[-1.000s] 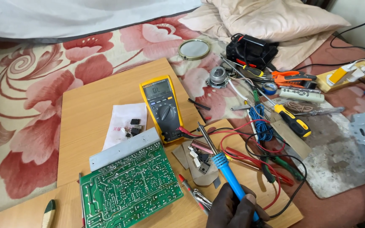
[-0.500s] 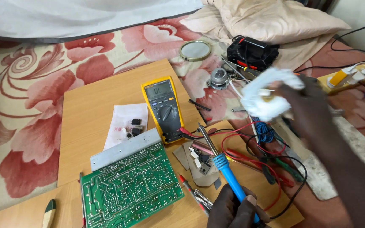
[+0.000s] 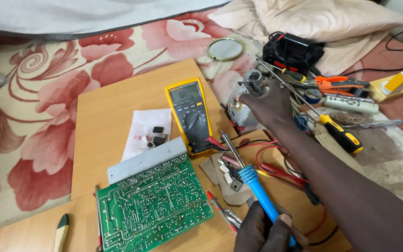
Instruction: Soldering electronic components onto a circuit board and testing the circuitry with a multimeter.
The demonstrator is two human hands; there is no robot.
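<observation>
My left hand [image 3: 262, 231] is at the bottom edge, closed around the blue handle of a soldering iron [image 3: 253, 182]. Its metal tip points up toward a yellow multimeter [image 3: 190, 114]. My right hand [image 3: 269, 105] reaches in from the lower right and grips a small silver metal part [image 3: 239, 107] just right of the multimeter. A green circuit board [image 3: 152, 203] with an aluminium strip lies on the wooden board [image 3: 117, 102], left of the iron. A white paper [image 3: 141, 128] beside the multimeter carries small black components.
Tools crowd the right side: a yellow-and-black screwdriver [image 3: 341, 135], orange pliers [image 3: 334, 84], a black box [image 3: 292, 51] and red and black leads. A round mirror [image 3: 225, 49] lies behind. A floral cloth covers the left, and a pillow [image 3: 323, 18] sits at the back.
My right hand came into view from the right holding a pale object. It then moved left and down to beside the multimeter. The left hand and iron have stayed put.
</observation>
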